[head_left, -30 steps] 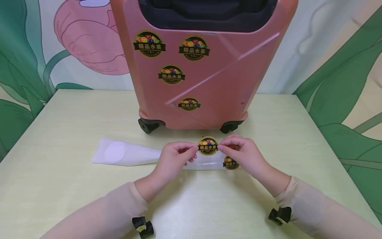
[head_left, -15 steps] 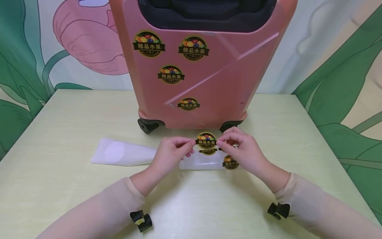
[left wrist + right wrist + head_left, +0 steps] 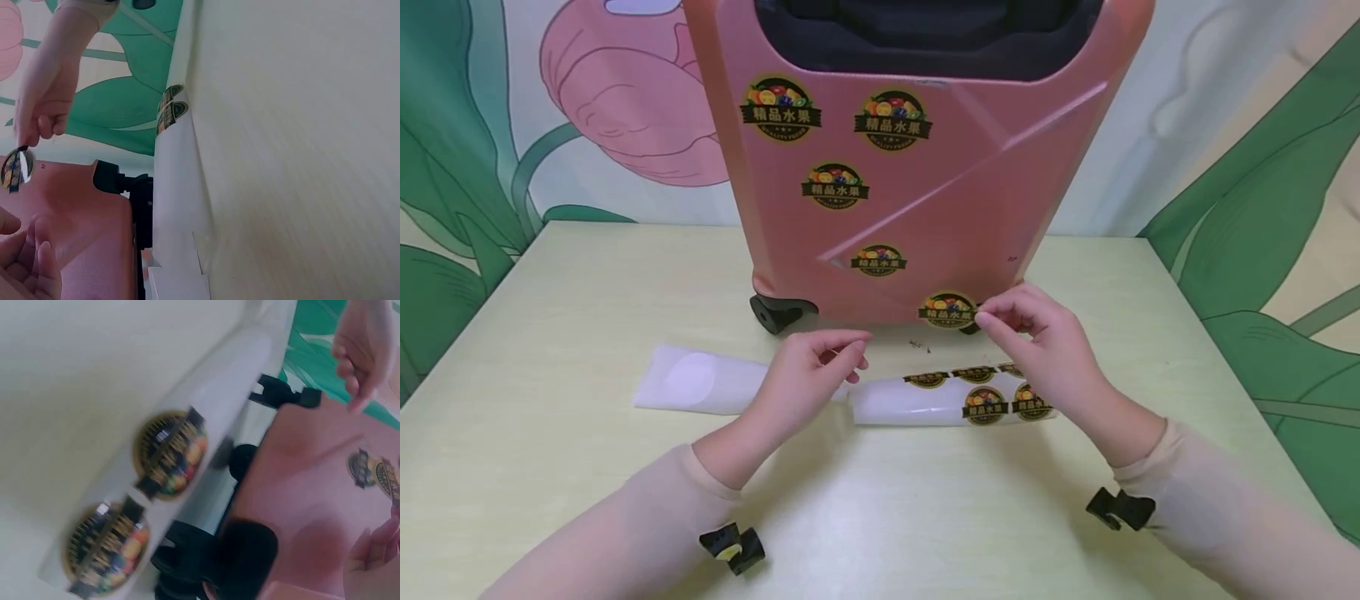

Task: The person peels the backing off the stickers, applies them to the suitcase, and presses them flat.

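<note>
My right hand (image 3: 1054,352) pinches a round black-and-gold fruit sticker (image 3: 946,311) by its right end, between thumb and fingertips. In the head view this sticker overlaps the suitcase's lower edge. My left hand (image 3: 805,377) holds nothing; its fingers are loosely bent beside the thumb, over the sticker sheet (image 3: 895,407). That rolled white sheet lies on the table below the hands and bears several more fruit stickers at its right part. Behind it stands a pink suitcase (image 3: 955,208) with several matching stickers on its front. In the left wrist view the pinched sticker (image 3: 12,169) hangs from the right fingertips.
A white strip of backing (image 3: 692,379) with a pale round mark extends to the left of the roll. The suitcase stands on black wheels (image 3: 782,313) on the pale table (image 3: 625,483). A painted wall (image 3: 632,100) rises behind the table.
Both hands gripped the sticker earlier. The left hand has let go and drawn back to the left; the right hand has carried the sticker up and right toward the suitcase's bottom.
</note>
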A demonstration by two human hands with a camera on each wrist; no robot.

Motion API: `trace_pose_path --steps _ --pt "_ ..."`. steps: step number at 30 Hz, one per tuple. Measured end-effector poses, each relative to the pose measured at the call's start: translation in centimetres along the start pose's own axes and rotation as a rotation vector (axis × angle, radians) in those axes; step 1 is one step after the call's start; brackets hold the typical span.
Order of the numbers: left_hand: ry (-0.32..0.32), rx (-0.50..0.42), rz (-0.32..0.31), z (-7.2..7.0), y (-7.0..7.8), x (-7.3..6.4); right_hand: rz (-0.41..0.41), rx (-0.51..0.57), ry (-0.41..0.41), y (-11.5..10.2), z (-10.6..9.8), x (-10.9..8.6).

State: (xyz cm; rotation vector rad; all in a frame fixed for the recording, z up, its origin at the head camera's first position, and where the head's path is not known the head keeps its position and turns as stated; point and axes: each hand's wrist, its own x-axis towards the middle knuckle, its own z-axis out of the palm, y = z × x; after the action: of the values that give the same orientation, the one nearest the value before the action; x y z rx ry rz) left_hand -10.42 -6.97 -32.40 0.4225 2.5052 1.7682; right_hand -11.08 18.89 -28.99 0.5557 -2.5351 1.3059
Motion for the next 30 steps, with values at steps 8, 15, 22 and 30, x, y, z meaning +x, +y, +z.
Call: trace_pose_path --steps 8,15,22,30 --pt "0.091 0.472 0.407 0.0 0.5 0.5 0.063 0.098 0.069 -1.4 -1.3 2.3" --pt "0.212 0.796 0.776 -0.2 1.3 1.5 0.076 0.071 0.091 -1.6 -1.1 3.8" --pt "0.256 0.895 0.934 -0.1 1.6 2.1 0.065 0.076 0.123 -1.4 -1.4 4.6" --pt "0.289 0.939 0.984 0.1 1.8 2.9 0.051 0.104 0.178 -1.2 -2.1 5.3"
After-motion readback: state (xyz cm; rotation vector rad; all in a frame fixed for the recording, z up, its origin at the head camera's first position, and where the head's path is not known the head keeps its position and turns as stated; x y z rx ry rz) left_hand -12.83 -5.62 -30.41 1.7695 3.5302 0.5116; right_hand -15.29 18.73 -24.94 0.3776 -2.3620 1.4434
